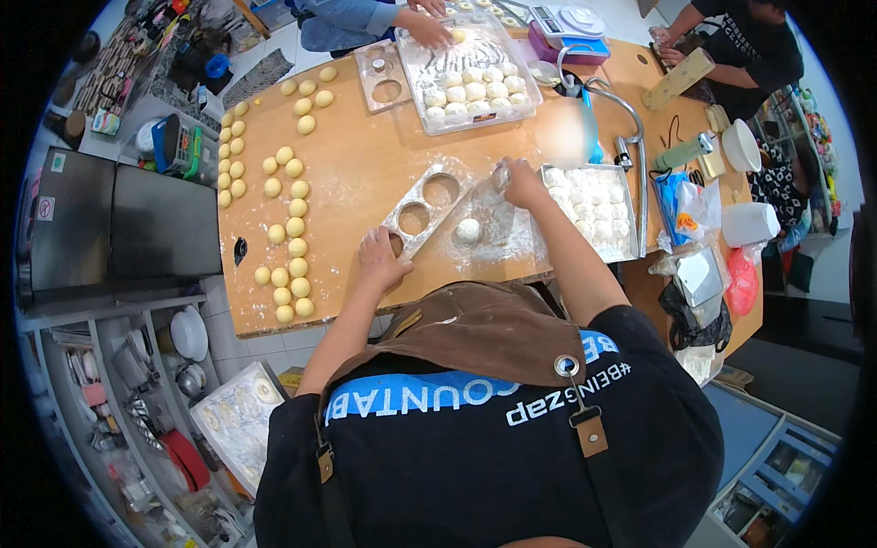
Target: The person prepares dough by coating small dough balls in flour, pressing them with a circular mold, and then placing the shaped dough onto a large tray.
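Note:
My left hand (379, 262) grips the near end of a floured wooden board with round holes (437, 169), which lies slanted on the table. Its fingers cover part of the nearest hole. To the right, my right hand (523, 186) is closed, its floury fingertips at a whitish, blurred bit that I cannot make out. Between both hands a round floured dough ball (468, 230) rests on a flour-dusted patch. Beside my right forearm stands a metal tray (637, 239) filled with rows of floured dough balls.
Yellow dough balls (297, 227) lie in rows at the table's left. At the back, another person's hand (429, 29) reaches into a plastic tub (525, 114) of dough balls, beside a second holed board (364, 68). A curved metal tap-like pipe (642, 183) rises behind the metal tray.

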Motion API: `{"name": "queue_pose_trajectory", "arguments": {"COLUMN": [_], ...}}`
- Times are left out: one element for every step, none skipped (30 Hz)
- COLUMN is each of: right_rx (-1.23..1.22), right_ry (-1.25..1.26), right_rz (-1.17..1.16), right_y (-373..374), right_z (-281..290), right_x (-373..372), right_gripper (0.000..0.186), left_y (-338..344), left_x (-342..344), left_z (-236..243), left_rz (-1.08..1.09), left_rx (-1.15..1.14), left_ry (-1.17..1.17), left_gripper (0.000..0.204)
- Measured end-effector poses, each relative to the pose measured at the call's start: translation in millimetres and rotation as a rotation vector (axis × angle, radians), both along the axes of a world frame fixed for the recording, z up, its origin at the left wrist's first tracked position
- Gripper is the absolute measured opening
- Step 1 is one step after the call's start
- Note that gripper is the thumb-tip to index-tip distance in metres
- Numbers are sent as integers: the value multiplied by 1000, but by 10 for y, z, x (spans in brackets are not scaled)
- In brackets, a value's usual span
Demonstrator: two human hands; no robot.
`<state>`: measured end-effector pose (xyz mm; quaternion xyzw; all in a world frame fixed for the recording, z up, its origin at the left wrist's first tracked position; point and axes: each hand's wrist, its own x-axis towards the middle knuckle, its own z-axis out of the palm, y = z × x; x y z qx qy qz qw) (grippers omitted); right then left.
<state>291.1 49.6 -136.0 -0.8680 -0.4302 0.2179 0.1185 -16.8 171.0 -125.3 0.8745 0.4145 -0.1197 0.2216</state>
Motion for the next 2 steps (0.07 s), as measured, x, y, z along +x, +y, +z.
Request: {"name": "queue_pose_trajectory", "arguments": {"right_rx": [134,89], "right_ry": [45,83], "right_rz": [-36,-82], "right_y": [-76,-124], "right_z": [30,165], "right_x": [6,8], "right_gripper": [60,71], "left_y": [16,21], "left_x": [20,47], "left_z": [19,78], "left_rz": [-5,-6], "left_rx": [-67,-134], "left_ry": [-40,-82], "left_gripper": [86,85]}}
